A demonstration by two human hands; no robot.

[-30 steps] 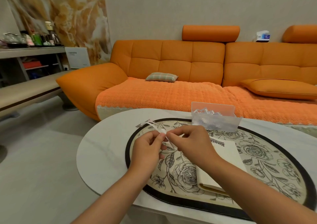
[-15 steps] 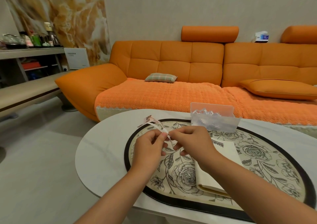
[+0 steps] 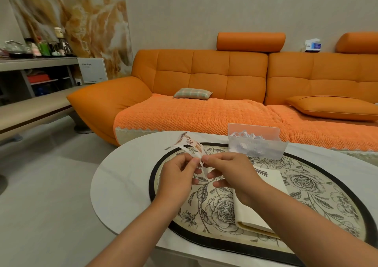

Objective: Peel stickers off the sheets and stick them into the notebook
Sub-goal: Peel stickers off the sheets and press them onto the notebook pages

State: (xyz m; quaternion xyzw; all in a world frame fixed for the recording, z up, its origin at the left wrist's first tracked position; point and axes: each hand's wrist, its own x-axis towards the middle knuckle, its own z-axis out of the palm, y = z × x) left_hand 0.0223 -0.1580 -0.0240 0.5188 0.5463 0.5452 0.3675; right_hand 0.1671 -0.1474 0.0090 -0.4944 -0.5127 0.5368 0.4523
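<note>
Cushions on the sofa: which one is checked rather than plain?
The small cushion on the left seat, near the backrest: it has a grey-green check pattern. The larger cushion on the right seat is plain orange, like the sofa.

Orange sofa (image 3: 210, 76), cream notebook (image 3: 273, 183), black-rimmed mat (image 3: 152, 176) printed with grey roses, white table (image 3: 122, 185).

White oval stone-look table (image 3: 122, 185). Cream oval mat, black rim, grey rose print (image 3: 306, 195), covers most of top. Cream notebook (image 3: 249, 215) near mat centre. Clear plastic box (image 3: 255, 144) at mat's far edge.
</note>
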